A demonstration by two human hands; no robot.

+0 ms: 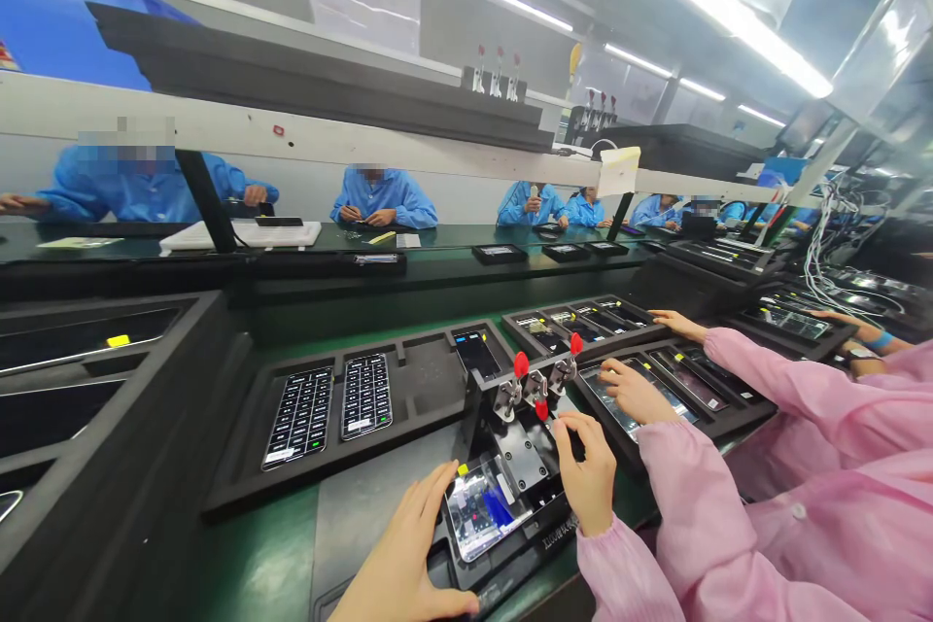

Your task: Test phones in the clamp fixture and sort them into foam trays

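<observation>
A black clamp fixture [526, 458] with red-knobbed toggle levers stands before me, and a phone-like panel with a clear face [485, 511] and a yellow tab lies in it. My left hand [405, 544] is open along the fixture's left side, fingers and thumb spread around the panel's near corner. On the right, my right hand [589, 471] is closed in a pinch beside the lowered red knob [541, 408]; what its fingertips hold, if anything, is hidden. Two more red knobs [520, 364] stand upright behind.
Behind the fixture, a black foam tray [427, 379] holds several phone panels. More trays [579, 323] stand to the right, where a co-worker's hand [634, 391] in a pink sleeve touches a panel. Stacked foam trays [196, 408] rise at left. People in blue work opposite.
</observation>
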